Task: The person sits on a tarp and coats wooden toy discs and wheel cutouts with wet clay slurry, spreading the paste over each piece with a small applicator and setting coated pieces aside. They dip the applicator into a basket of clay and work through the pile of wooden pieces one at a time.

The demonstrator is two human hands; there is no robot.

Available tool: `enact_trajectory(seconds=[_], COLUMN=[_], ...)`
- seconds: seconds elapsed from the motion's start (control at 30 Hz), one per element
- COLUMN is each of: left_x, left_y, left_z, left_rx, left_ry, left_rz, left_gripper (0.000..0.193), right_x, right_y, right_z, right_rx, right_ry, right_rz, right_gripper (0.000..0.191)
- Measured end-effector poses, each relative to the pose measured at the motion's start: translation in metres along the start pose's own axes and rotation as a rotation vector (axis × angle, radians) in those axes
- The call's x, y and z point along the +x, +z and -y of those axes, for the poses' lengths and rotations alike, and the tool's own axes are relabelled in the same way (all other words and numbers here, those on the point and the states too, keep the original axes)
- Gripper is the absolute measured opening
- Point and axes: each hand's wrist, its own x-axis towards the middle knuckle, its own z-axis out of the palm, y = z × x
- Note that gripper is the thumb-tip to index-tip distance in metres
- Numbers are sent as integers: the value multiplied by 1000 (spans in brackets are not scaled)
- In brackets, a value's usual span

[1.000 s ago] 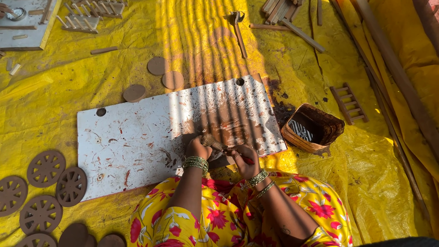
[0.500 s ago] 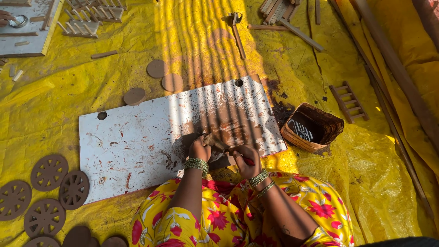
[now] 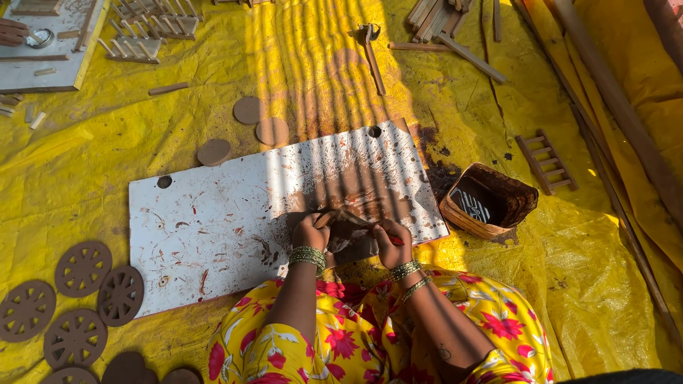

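My left hand (image 3: 310, 232) and my right hand (image 3: 390, 240) meet over the near edge of a white, clay-smeared board (image 3: 213, 227). Between them they grip a small brown clay piece (image 3: 340, 219), held just above the board. Both hands are closed on it, with the fingers partly hiding its shape. Green bangles circle both wrists. My lap in a yellow flowered cloth (image 3: 356, 341) sits right below the board.
Several cut-out clay wheels (image 3: 82, 267) lie at the lower left, plain clay discs (image 3: 272, 131) beyond the board. A woven basket (image 3: 491, 202) with a tool stands at the right, a small clay ladder (image 3: 546, 161) past it. Wooden sticks (image 3: 455, 35) and another board (image 3: 43, 43) lie far off on the yellow sheet.
The view has shifted slightly. My hands stay together on the clay piece at the board's near edge, with only small finger movement.
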Motion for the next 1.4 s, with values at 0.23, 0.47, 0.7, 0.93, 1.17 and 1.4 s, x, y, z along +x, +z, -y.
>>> enact_trajectory(seconds=[0.23,0.47,0.7,0.93,1.17,1.4], left_x=[6,1,-4,-2,-4,6], left_y=[13,13,8,4,2,17], left_z=[15,11,4,2,-1,15], left_rx=[158,-71,-7,-17,-175,-180], left_ry=[110,49,70,113,8,63], left_rz=[-100,-35,-30,-41,12,-18], left_gripper=[38,34,30,35,40,52], right_x=[-20,-8,-15,-10,-4,-18], right_y=[-3,-8,-6,-5,-1,-6], right_z=[17,27,24,11,2,21], right_rx=[58,-231,-102,58,27,-29], right_ry=[-258,-9,-363,-333,27,-340], right_rz=[78,58,95,65,-1,123], right_gripper=[21,23,17,20,21,18])
